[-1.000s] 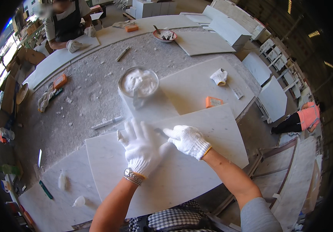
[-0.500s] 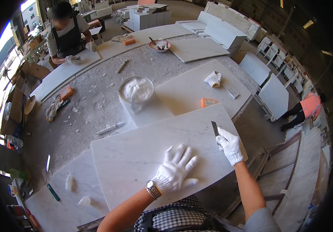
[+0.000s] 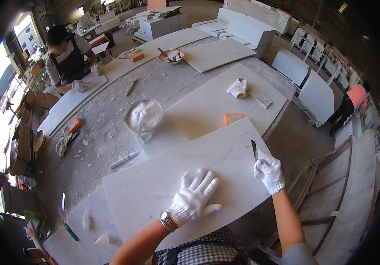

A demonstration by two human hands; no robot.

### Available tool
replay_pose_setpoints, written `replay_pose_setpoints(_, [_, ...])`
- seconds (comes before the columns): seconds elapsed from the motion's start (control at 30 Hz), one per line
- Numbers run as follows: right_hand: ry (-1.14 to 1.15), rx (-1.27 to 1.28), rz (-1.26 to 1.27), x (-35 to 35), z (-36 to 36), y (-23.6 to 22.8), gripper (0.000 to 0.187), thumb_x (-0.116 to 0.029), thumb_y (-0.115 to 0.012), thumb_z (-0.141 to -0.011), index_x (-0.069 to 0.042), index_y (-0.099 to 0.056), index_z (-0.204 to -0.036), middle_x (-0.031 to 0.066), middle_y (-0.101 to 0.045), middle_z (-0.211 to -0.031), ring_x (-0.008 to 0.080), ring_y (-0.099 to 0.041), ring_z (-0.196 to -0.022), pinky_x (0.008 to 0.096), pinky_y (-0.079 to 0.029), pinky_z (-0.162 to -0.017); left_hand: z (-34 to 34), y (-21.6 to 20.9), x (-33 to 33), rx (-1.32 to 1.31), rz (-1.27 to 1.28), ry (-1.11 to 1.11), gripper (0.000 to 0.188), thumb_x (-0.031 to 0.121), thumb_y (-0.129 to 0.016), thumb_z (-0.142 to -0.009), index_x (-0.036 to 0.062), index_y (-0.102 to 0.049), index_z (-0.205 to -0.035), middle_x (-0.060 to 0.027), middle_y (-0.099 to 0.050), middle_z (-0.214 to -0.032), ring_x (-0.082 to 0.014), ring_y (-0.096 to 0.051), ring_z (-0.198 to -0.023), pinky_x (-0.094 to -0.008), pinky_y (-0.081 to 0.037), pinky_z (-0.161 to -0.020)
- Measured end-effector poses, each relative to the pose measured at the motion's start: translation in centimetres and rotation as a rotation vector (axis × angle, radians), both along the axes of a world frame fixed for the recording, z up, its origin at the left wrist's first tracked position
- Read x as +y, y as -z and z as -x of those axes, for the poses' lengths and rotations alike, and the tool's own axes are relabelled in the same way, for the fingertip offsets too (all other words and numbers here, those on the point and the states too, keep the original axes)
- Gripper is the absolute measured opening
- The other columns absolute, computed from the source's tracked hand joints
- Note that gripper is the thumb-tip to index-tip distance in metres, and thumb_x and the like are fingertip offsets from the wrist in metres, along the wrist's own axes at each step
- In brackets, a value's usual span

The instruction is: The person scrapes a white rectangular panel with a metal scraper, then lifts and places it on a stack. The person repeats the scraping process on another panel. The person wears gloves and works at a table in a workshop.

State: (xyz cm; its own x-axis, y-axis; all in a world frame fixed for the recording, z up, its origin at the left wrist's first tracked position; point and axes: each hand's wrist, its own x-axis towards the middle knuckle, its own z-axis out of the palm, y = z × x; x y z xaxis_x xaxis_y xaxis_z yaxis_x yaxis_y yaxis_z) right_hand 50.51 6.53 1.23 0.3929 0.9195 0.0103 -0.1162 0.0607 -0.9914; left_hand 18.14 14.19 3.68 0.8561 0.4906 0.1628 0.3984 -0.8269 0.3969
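Flat white marble slab (image 3: 190, 176), upright blade (image 3: 254, 151)

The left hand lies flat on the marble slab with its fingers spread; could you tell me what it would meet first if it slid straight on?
Probably the white paste bucket, beyond bare slab; depth is unclear.

Both hands wear white knitted cloth gloves (image 3: 196, 196). The slab (image 3: 163, 185) at frame centre looks like smooth, matt white marble with faint grey veins. The blade (image 3: 254, 151) is dull metal; the workbench (image 3: 106, 128) is rough and dusty.
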Motion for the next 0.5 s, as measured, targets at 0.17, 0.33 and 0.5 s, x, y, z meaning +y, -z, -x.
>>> replay_pose_setpoints(0.17, [-0.026, 0.171, -0.023, -0.5, -0.4, 0.6, 0.041, -0.006, -0.075, -0.095, -0.002, -0.067, -0.135, 0.0048, -0.066, -0.079, 0.0138, -0.059, -0.062, 0.0311, -0.053, -0.056, -2.3, 0.1, 4.3, 0.147, -0.083, -0.506, 0.085, 0.056, -0.064, -0.094, -0.0068, -0.044, -0.149, -0.0321, -0.034, -0.16, -0.0506, -0.028, -0.15, -0.0729, -0.014, -0.118])
replay_pose_setpoints(0.33, [-0.009, 0.123, -0.054, -1.1, 0.0, 1.0, 0.047, -0.012, -0.074, -0.097, -0.005, -0.063, -0.141, 0.0021, -0.061, -0.074, 0.0171, -0.059, -0.063, 0.0335, -0.053, -0.055, -6.5, -0.1, 3.8, 0.083, -0.09, 0.005, 0.088, 0.059, -0.061, -0.095, -0.0053, -0.04, -0.151, -0.0335, -0.034, -0.159, -0.052, -0.028, -0.149, -0.0732, -0.016, -0.117])
replay_pose_setpoints(0.5, [-0.021, 0.292, -0.1, -1.5, -0.1, 1.2, 0.045, -0.001, -0.076, -0.092, -0.003, -0.067, -0.135, 0.0074, -0.071, -0.086, 0.0176, -0.066, -0.067, 0.0341, -0.058, -0.059, -10.9, -0.1, 7.5, 0.115, -0.159, -0.311, 0.089, 0.064, -0.057, -0.095, -0.0042, -0.041, -0.149, -0.0321, -0.037, -0.155, -0.0516, -0.03, -0.147, -0.0699, -0.021, -0.117])
